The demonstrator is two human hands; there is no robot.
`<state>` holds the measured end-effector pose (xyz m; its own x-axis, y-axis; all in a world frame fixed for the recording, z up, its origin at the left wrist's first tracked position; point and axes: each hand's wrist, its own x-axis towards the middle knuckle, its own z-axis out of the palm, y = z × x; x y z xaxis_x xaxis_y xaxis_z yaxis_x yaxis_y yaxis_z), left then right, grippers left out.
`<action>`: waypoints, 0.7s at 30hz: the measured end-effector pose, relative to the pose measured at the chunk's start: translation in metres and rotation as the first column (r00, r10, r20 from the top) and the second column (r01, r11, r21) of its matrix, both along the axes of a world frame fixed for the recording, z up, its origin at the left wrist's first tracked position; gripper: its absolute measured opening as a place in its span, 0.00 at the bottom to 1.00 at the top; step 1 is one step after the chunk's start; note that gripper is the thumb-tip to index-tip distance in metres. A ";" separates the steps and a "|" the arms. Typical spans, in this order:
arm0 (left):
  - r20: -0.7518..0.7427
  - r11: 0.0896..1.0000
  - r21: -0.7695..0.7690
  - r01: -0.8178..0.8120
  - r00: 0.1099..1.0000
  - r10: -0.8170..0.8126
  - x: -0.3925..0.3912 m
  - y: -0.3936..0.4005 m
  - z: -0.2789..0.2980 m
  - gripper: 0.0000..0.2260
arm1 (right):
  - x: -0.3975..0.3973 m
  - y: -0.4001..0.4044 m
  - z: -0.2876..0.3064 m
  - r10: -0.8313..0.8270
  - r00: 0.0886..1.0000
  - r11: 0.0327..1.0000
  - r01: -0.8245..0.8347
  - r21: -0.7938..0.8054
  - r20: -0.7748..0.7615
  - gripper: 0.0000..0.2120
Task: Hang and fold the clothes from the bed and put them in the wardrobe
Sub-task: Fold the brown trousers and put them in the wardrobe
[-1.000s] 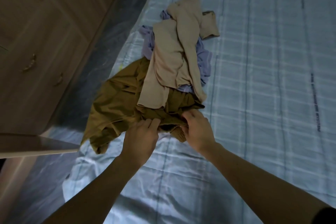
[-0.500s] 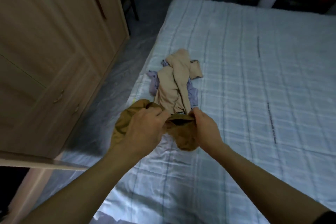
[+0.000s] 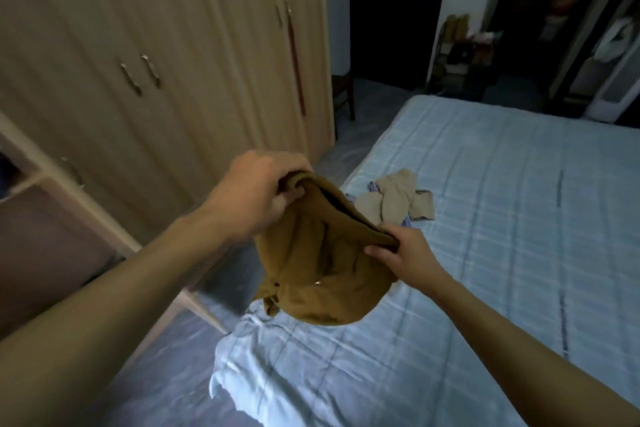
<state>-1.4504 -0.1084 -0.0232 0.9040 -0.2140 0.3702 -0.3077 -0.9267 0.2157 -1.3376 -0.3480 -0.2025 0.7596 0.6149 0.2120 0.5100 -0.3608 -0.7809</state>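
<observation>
Dim bedroom, with a tall wooden wardrobe (image 3: 145,55) filling the left side; its doors carry metal handles and an open shelf section shows at the far left edge. Next in size is the bed (image 3: 502,218), covered in a pale blue checked sheet, taking up the right and lower part of the view, with a strip of grey floor (image 3: 221,281) between it and the wardrobe. Beyond the bed a dark doorway (image 3: 388,10) opens in the back wall, and a cluttered rack (image 3: 464,45) stands beside it, too blurred to tell what it holds.

Held up in the air over the near left corner of the bed is a mustard-brown garment (image 3: 322,270), clear of the sheet and hanging down in loose folds between two outstretched arms. Further back, a beige garment (image 3: 394,199) lies crumpled on the sheet near the bed's left edge, with a bit of lilac cloth (image 3: 372,186) peeking out from under it.

The left hand (image 3: 256,198) is curled round the upper edge of the mustard-brown garment, gripping a bunch of fabric. The right hand (image 3: 405,253) pinches the same edge lower and to the right, thumb on top, fingers tucked underneath
</observation>
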 end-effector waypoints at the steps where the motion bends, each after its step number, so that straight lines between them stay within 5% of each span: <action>1: -0.007 1.000 -0.002 -0.031 1.000 0.031 -0.008 -0.001 0.006 0.08 | 0.000 -0.006 0.007 0.034 0.999 0.999 -0.034 0.023 0.009 0.07; 6: 0.003 0.982 -0.014 -0.190 0.982 0.190 -0.049 -0.003 0.021 0.07 | 0.007 -0.030 0.047 0.166 0.978 0.985 -0.171 0.032 0.125 0.06; 11: -0.050 0.971 -0.130 -0.202 0.979 0.197 -0.104 -0.002 0.033 0.14 | 0.003 -0.034 0.089 0.206 0.937 0.974 -0.225 0.039 0.281 0.18; 16: 0.053 0.980 0.111 -0.166 0.986 0.161 -0.147 0.000 0.051 0.10 | -0.012 -0.029 0.131 0.249 0.828 0.955 -0.295 0.012 0.501 0.13; 21: 0.048 0.956 0.192 -0.221 0.975 0.216 -0.178 0.005 0.069 0.17 | -0.033 -0.024 0.163 0.305 0.760 0.934 -0.356 -0.025 0.574 0.06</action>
<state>-1.6280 -0.1030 0.0459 0.9271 -0.0830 0.3654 -0.0964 -0.9952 0.0184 -1.3711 -0.3717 -0.0391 0.2427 0.7669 0.5941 0.9409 -0.0368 -0.3368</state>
